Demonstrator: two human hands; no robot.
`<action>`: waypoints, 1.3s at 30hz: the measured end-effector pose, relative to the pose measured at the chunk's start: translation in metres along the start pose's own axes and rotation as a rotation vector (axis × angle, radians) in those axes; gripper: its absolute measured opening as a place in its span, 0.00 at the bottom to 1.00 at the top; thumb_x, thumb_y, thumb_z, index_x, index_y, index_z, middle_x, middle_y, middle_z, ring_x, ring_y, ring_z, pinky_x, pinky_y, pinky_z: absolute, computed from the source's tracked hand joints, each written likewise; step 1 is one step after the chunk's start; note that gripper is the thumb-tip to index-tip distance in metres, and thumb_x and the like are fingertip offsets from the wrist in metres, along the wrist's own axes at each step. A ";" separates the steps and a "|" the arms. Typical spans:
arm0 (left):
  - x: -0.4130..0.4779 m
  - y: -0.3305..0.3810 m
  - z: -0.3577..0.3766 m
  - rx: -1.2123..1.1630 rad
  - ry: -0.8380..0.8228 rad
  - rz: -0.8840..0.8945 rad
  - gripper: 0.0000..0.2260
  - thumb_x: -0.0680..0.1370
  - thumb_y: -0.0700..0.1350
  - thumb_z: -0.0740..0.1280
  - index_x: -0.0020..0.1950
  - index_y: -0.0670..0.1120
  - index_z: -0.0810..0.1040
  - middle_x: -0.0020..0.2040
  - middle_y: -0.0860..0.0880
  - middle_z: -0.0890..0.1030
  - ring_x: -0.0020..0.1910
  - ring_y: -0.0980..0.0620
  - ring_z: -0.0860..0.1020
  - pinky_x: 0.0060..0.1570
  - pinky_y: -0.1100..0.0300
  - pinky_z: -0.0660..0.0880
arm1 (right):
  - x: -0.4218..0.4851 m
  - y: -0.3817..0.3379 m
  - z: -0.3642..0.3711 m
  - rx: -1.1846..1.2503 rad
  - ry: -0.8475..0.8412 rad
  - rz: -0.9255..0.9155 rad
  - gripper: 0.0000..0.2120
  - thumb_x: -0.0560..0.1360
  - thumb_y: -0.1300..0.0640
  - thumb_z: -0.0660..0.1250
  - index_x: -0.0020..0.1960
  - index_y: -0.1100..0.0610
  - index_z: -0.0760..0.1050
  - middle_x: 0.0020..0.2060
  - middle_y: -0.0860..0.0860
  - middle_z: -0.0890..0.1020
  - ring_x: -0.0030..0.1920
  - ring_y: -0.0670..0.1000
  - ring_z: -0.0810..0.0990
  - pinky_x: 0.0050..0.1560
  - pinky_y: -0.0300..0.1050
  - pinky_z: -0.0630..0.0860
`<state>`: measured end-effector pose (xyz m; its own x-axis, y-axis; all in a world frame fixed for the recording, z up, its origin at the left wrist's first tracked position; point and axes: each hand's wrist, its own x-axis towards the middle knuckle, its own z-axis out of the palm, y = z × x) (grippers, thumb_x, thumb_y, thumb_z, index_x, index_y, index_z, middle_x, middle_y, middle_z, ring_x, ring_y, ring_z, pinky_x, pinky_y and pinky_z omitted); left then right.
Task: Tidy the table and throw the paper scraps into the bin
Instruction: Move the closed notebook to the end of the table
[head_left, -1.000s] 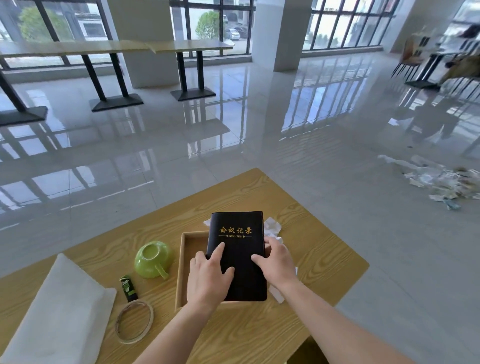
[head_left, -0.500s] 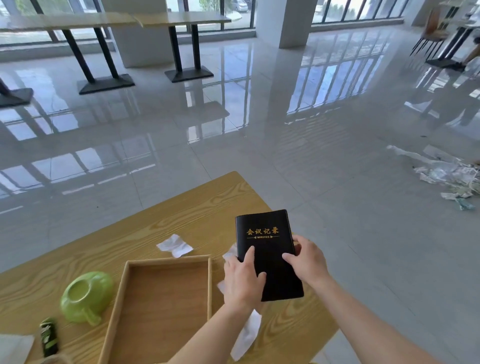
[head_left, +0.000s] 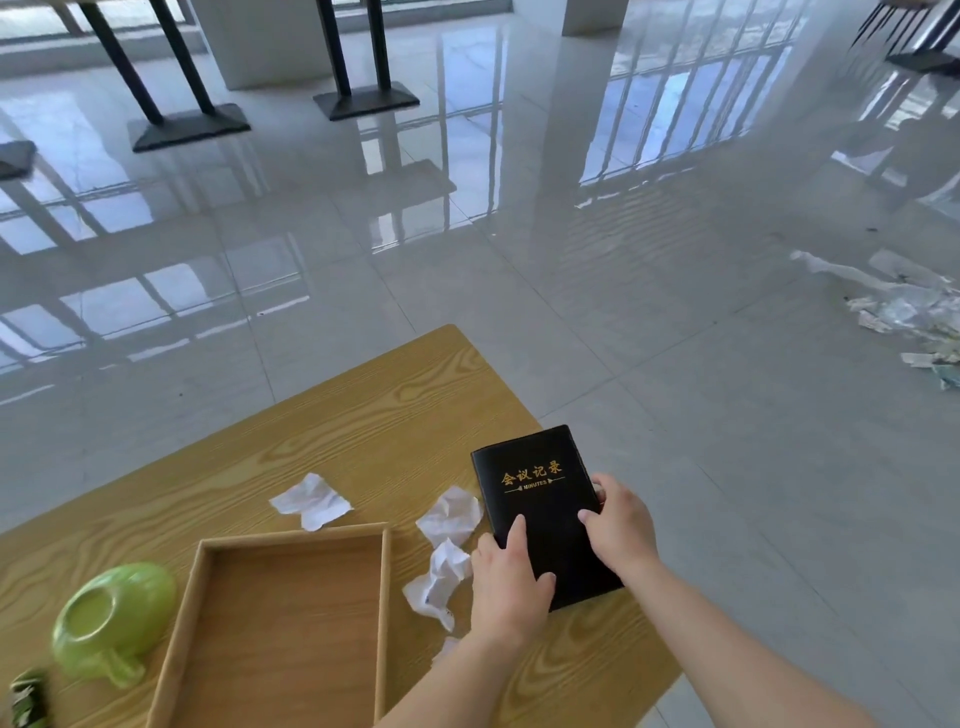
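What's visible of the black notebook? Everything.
The black notebook: closed, leather-look cover, gold Chinese characters above the word MINUTES, face up. It is at the table's right edge, beside crumpled paper scraps. The left hand holds its left edge, thumb and forefinger on the cover; right hand grips the right edge. Whether it rests on the table is unclear.

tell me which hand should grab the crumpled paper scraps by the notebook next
Probably the left. The left hand grips the black notebook at its left edge, right beside the two crumpled scraps. The right hand holds the notebook's right edge, so it would have to cross the notebook to reach them.
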<state>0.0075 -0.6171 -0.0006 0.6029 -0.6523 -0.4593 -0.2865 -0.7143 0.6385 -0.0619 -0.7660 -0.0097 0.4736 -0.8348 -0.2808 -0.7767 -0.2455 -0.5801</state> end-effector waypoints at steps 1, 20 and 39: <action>-0.001 -0.002 0.000 0.009 0.018 0.005 0.34 0.77 0.49 0.68 0.79 0.54 0.53 0.70 0.44 0.63 0.71 0.46 0.62 0.68 0.54 0.67 | 0.000 -0.001 0.003 0.005 0.009 -0.016 0.18 0.75 0.63 0.71 0.63 0.53 0.75 0.55 0.52 0.81 0.55 0.53 0.79 0.54 0.48 0.78; 0.017 -0.020 0.003 0.645 0.091 0.499 0.33 0.78 0.58 0.63 0.78 0.46 0.58 0.79 0.33 0.47 0.78 0.35 0.42 0.77 0.43 0.44 | -0.004 0.018 0.018 -0.450 -0.158 -0.642 0.24 0.80 0.64 0.63 0.75 0.57 0.67 0.78 0.52 0.64 0.79 0.51 0.58 0.76 0.45 0.61; 0.072 -0.005 -0.019 0.581 0.119 0.371 0.33 0.79 0.57 0.65 0.78 0.43 0.59 0.78 0.31 0.50 0.78 0.32 0.44 0.76 0.42 0.45 | 0.066 -0.025 0.028 -0.445 -0.233 -0.650 0.29 0.77 0.70 0.62 0.75 0.51 0.68 0.79 0.49 0.62 0.79 0.50 0.56 0.74 0.48 0.66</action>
<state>0.0663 -0.6556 -0.0249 0.4562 -0.8710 -0.1823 -0.8210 -0.4910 0.2912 0.0004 -0.8012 -0.0359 0.9219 -0.3468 -0.1728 -0.3862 -0.8584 -0.3377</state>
